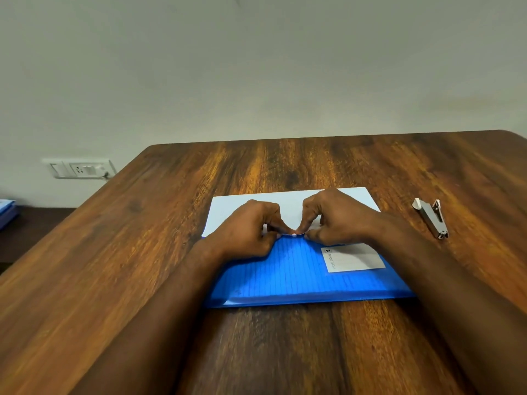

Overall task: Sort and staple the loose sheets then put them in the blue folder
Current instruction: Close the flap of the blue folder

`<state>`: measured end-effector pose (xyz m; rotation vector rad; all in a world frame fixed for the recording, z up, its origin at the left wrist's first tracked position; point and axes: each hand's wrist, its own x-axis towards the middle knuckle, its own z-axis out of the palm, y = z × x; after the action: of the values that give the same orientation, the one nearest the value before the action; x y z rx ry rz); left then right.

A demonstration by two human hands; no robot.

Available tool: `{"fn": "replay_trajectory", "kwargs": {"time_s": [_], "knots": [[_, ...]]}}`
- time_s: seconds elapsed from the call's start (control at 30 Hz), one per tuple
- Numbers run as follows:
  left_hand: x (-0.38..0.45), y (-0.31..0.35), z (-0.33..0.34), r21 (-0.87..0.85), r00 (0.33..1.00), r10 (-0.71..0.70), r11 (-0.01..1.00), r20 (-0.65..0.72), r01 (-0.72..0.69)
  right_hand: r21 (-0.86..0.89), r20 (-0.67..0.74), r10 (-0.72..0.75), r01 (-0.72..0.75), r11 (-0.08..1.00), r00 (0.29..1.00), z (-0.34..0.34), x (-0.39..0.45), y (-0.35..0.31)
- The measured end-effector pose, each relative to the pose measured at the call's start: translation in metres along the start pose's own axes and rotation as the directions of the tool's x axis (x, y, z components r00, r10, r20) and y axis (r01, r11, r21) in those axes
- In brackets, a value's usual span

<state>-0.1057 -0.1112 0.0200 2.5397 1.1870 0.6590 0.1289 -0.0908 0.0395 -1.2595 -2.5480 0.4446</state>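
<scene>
A blue ribbed folder with a white label lies flat near the table's front edge. White sheets stick out from its far edge, partly inside. My left hand and my right hand meet at the folder's far edge, and the fingertips of both pinch that opening edge beside the sheets. How deep the sheets reach into the folder is hidden. A small silver stapler lies on the table to the right, apart from both hands.
The wooden table stretches wide to the left and the far side. A wall socket sits low on the wall at left. Blue items lie on a lower dark surface at the far left edge.
</scene>
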Motion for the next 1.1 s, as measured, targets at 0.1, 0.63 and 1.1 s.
{"fn": "replay_trajectory", "kwargs": {"time_s": [0.1,0.63,1.1], "knots": [[0.002,0.005,-0.001,0.063,0.999,0.012,0.998,0.03,-0.014,-0.038,0.017,0.001,0.0,0.999,1.0,-0.001,0.0,-0.005],[-0.009,0.012,0.012,0.116,0.989,-0.127,0.984,-0.076,0.135,0.033,-0.113,0.148,-0.145,0.989,0.983,0.007,-0.016,-0.007],[-0.06,0.022,0.018,0.114,0.557,-0.712,0.569,-0.427,0.814,0.041,-0.378,0.738,-0.787,0.616,0.558,0.005,-0.086,0.012]]}}
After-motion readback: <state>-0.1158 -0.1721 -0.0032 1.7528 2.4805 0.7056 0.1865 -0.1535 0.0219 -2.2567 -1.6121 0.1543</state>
